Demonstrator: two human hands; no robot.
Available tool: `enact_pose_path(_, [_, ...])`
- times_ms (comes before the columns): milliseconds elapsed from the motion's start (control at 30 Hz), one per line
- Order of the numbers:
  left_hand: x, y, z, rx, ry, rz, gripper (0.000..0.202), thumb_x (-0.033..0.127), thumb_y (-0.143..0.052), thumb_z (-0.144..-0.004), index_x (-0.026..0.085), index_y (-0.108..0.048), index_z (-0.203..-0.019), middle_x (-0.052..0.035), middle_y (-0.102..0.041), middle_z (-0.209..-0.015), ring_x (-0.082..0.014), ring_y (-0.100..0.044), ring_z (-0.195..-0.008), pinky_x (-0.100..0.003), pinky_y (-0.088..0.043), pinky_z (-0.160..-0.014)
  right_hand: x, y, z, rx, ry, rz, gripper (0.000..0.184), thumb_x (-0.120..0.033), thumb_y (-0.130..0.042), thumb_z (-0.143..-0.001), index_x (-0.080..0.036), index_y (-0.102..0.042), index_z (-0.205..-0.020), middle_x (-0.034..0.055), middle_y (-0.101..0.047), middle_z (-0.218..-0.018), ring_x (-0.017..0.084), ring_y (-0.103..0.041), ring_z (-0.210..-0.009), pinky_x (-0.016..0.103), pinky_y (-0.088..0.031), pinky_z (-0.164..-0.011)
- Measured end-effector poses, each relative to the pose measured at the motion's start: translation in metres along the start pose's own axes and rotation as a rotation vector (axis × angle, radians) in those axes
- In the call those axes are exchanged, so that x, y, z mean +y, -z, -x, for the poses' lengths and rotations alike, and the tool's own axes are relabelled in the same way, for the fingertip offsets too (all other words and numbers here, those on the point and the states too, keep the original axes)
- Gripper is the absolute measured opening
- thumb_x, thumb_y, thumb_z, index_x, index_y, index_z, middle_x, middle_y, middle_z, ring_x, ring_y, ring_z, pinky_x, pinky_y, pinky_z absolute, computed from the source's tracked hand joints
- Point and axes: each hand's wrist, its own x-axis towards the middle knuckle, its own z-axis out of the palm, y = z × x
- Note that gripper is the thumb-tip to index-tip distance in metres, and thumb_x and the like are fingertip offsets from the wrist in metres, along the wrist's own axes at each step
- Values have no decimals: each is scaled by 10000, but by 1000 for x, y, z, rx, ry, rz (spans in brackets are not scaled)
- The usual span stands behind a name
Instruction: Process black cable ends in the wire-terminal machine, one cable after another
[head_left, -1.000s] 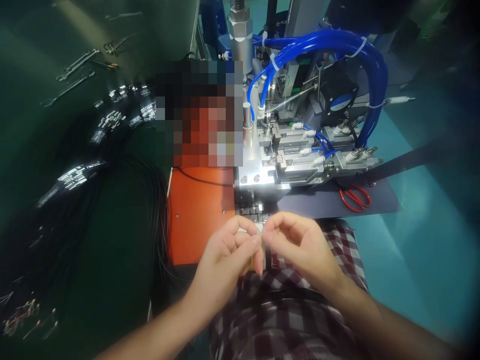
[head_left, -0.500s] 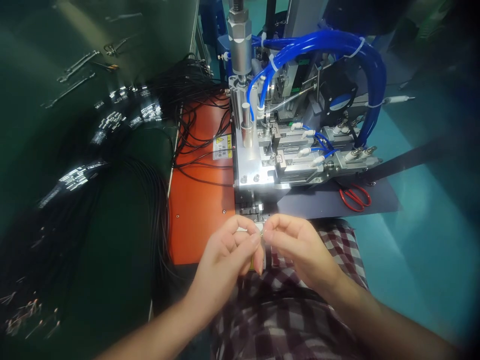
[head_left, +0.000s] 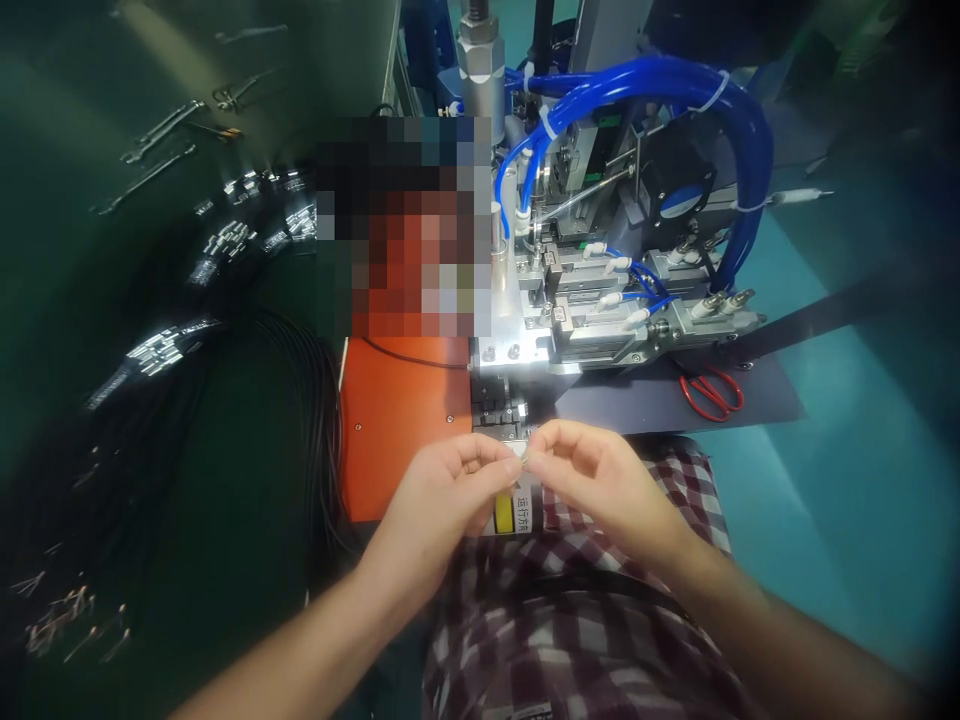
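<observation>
My left hand (head_left: 459,480) and my right hand (head_left: 589,470) meet fingertip to fingertip just before the metal machine (head_left: 517,320). Thumb and forefinger of each are pinched together. A tiny pale sliver shows where the tips come together, too small to name; I cannot tell which hand bears it. Just below the fingers a label with a yellow patch (head_left: 503,514) shows on the machine's front. Small dark metal blocks (head_left: 501,408) of the machine lie right behind the fingertips.
Bundles of black cables (head_left: 296,400) with shiny metal ends lie on the dark green surface at left, along with wrenches (head_left: 163,130). Red-handled scissors (head_left: 711,392) rest right of the machine. Thick blue hoses (head_left: 739,150) arch above it. A pixelated block hides part of the orange plate (head_left: 405,430).
My left hand's lower fingers have curled in, uncovering the yellow-patched label. Both hands stay close together at almost the same spot. The view has shifted slightly.
</observation>
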Motion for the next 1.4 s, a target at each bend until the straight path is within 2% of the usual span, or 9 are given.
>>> enact_pose_path(167, [0,1,-1,-24,10,23,222,323,-659,-791,152,-559,-689,92,-341,-461,-35,-229,-426,-186,-170,-421,-6,8,0,30,84,182,177,-318,-588,-837,-153,-630,-792,-16,-550,-639,83,-416,-504,209,-341,-454])
enact_pose_path(267, [-2,2,0,-19,-3,4,224,324,-659,-791,153,-563,-685,91,-347,-469,-33,-236,-425,-181,-178,-422,-6,7,1,47,113,296,157,-306,-607,-825,-163,-645,-772,-12,-565,-650,87,-411,-500,220,-325,-444])
enact_pose_path(467, [-2,1,-1,2,-21,-52,206,319,-658,-786,149,-587,-694,83,-363,-487,-40,-268,-438,-179,-200,-425,-2,4,3,99,268,488,149,-241,-584,-855,-183,-607,-720,-16,-579,-629,104,-464,-524,236,-359,-480])
enact_pose_path(700, [5,0,1,64,-115,-117,200,334,-697,-759,144,-655,-803,19,-563,-639,-74,-451,-533,-184,-325,-491,-1,5,-1,151,408,590,141,-220,-552,-885,-193,-567,-748,0,-584,-678,124,-509,-586,253,-388,-530])
enact_pose_path(867, [7,-4,-5,122,-119,-142,207,329,-699,-746,137,-624,-721,47,-491,-546,-58,-388,-463,-180,-270,-440,7,4,-3,181,378,542,150,-242,-534,-898,-198,-551,-755,4,-586,-689,131,-522,-603,253,-400,-537])
enact_pose_path(967, [8,-3,-7,101,-111,-156,202,320,-692,-748,137,-619,-707,57,-468,-539,-42,-336,-443,-174,-232,-418,9,4,-3,199,361,516,154,-249,-547,-890,-194,-559,-748,7,-588,-691,131,-522,-606,251,-408,-542])
enact_pose_path(1100, [10,-2,-8,83,-97,-150,186,312,-680,-753,140,-628,-706,62,-449,-541,-35,-308,-447,-169,-221,-418,1,8,-7,133,262,409,125,-266,-587,-860,-185,-620,-771,-14,-579,-645,105,-473,-532,230,-379,-483])
enact_pose_path(1200, [10,-2,-7,86,-91,-169,176,306,-672,-762,145,-626,-707,65,-433,-528,-41,-314,-455,-170,-241,-431,-7,9,-10,118,260,397,75,-238,-616,-823,-177,-652,-799,-23,-575,-644,89,-433,-504,222,-349,-465])
enact_pose_path(1400, [8,-1,-6,98,-102,-178,195,331,-682,-759,145,-642,-718,54,-439,-526,-51,-319,-452,-179,-239,-423,-8,5,-11,80,197,303,122,-241,-590,-828,-174,-595,-725,-27,-519,-627,93,-409,-525,218,-332,-466])
